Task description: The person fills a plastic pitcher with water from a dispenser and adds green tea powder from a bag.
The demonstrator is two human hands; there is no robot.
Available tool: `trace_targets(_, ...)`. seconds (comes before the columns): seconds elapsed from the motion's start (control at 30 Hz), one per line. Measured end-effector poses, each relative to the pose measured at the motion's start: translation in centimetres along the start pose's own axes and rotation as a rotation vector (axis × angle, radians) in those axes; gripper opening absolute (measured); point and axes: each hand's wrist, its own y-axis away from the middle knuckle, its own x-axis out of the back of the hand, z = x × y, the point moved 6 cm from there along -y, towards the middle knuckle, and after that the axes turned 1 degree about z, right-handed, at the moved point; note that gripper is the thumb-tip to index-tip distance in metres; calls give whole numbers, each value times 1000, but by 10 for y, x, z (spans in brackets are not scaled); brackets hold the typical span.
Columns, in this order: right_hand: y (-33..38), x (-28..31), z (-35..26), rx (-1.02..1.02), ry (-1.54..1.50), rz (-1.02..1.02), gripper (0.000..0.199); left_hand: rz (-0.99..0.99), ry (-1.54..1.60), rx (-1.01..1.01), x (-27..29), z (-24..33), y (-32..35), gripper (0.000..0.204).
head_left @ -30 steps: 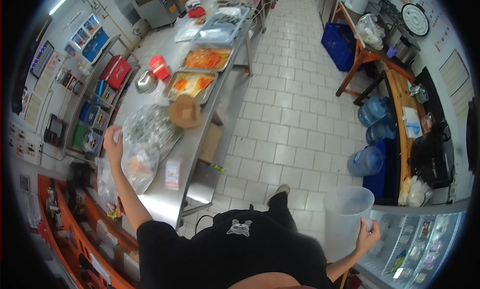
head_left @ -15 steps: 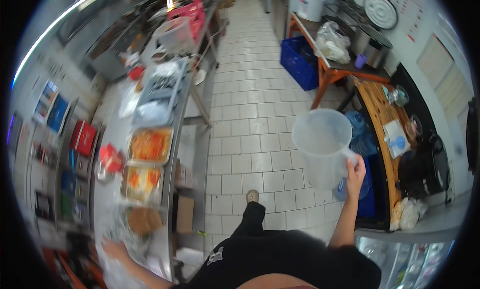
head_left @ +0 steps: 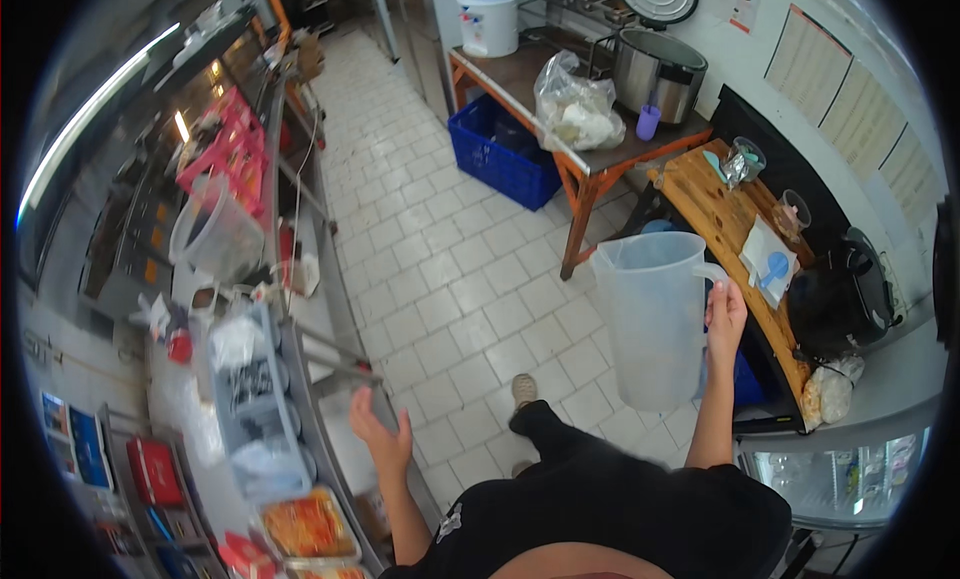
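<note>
A large translucent plastic pitcher (head_left: 652, 324) hangs upright over the tiled floor on the right, and my right hand (head_left: 724, 324) is closed around its handle. Nothing shows inside my left hand (head_left: 382, 434), which is raised beside the steel counter with fingers apart. Nearest to that hand are the counter edge and a grey-blue divided bin (head_left: 270, 404) with utensils and plastic bags in it. Below the bin lies a metal tray of orange-red food (head_left: 312, 527).
On the right, a wooden shelf (head_left: 712, 194) holds jars, a blue scoop on paper and a black appliance (head_left: 842, 304). Behind it, an orange-legged table (head_left: 610, 151) carries a bag, a purple cup and a steel pot. A blue crate (head_left: 503, 157) sits on the floor.
My view has turned right along the aisle. My left hand has come up off the plastic-covered counter. The pitcher stays in my right hand and now hangs more upright.
</note>
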Motion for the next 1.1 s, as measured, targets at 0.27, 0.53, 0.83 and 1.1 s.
trace_targets(0.27,-187,-49,-4,273,358,331,27,-273,244,287,-122,-50,-92,67)
trace_targets(0.53,-410,-154,-59,531,288,444,35,-544,213,334,-254,-129,-227,73)
trace_targets(0.83,-621,-263,-9,398,786,212,44,-689,318,-242,-493,-37,-556,69)
trace_targets(1.1,-706,-348,45,317,1018,-105,40,-867,631,-372,-647,92,-680,66)
